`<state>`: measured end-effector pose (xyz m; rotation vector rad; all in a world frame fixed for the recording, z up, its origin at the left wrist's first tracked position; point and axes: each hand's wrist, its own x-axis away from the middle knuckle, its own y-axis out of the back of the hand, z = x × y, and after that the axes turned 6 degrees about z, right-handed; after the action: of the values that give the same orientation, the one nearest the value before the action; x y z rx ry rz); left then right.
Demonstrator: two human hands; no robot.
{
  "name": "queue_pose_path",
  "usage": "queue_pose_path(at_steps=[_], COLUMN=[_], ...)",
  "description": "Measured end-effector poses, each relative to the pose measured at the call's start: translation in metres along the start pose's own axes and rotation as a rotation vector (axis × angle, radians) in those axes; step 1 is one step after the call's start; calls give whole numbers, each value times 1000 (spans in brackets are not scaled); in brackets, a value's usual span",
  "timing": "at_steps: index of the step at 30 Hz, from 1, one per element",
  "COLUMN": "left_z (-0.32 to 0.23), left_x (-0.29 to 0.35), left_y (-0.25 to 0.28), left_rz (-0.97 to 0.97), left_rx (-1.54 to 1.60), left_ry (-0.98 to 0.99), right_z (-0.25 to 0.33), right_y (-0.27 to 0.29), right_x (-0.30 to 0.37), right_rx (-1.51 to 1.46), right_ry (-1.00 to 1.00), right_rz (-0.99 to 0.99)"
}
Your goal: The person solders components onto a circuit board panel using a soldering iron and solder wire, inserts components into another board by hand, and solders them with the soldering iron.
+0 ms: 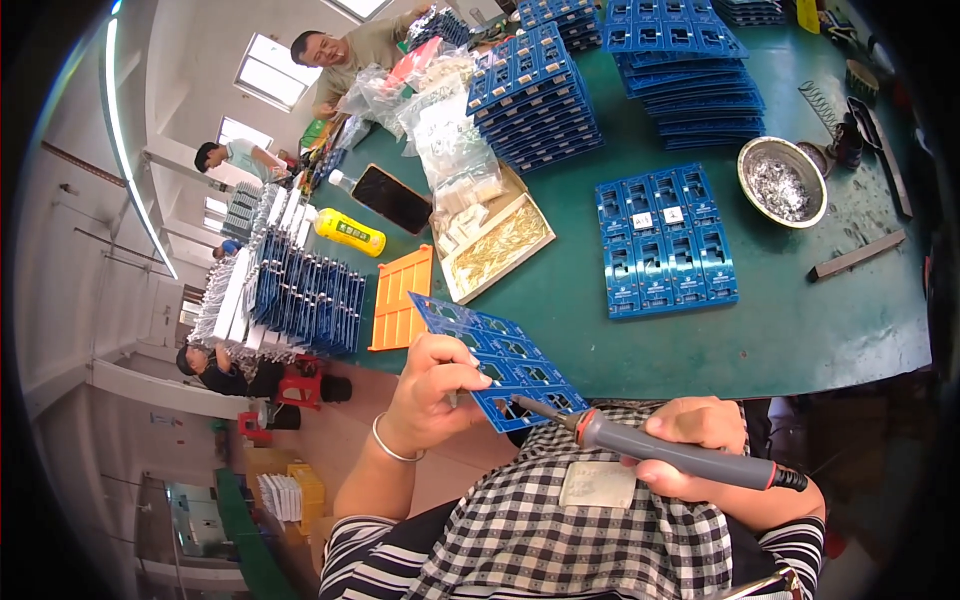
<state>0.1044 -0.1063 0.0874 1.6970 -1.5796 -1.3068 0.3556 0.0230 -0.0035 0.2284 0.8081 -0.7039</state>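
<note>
My left hand grips the near-left edge of a blue circuit board panel, fingers closed on it, and the panel is tilted above the table's front edge. In my right hand is a grey soldering iron, its handle crossing toward the left. The iron's tip meets or nearly meets the panel's lower part; touching or just apart, I cannot tell. Beyond the panel lies an orange grid tray. Next to that tray stands a shallow box of thin gold-coloured pins.
Blue panels lie flat and in tall stacks on the green table. A metal bowl of silvery scraps sits right. A phone, yellow bottle and racked boards are left. Co-workers sit farther off.
</note>
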Motion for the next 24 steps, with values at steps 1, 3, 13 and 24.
queue_pose_path(at_steps=[1, 3, 13, 24], left_z=[1, 2, -1, 0], left_x=[0, 1, -3, -2], left_y=[0, 2, 0, -2], left_rz=[-1, 0, 5, -7], left_rx=[6, 12, -1, -4], left_ry=[1, 1, -4, 5], right_z=[0, 1, -2, -2], right_y=[-1, -2, 1, 0], right_x=[-1, -3, 0, -1], right_rx=[4, 12, -22, -43], right_ry=[2, 1, -36, -42], right_rz=[6, 15, 30, 38])
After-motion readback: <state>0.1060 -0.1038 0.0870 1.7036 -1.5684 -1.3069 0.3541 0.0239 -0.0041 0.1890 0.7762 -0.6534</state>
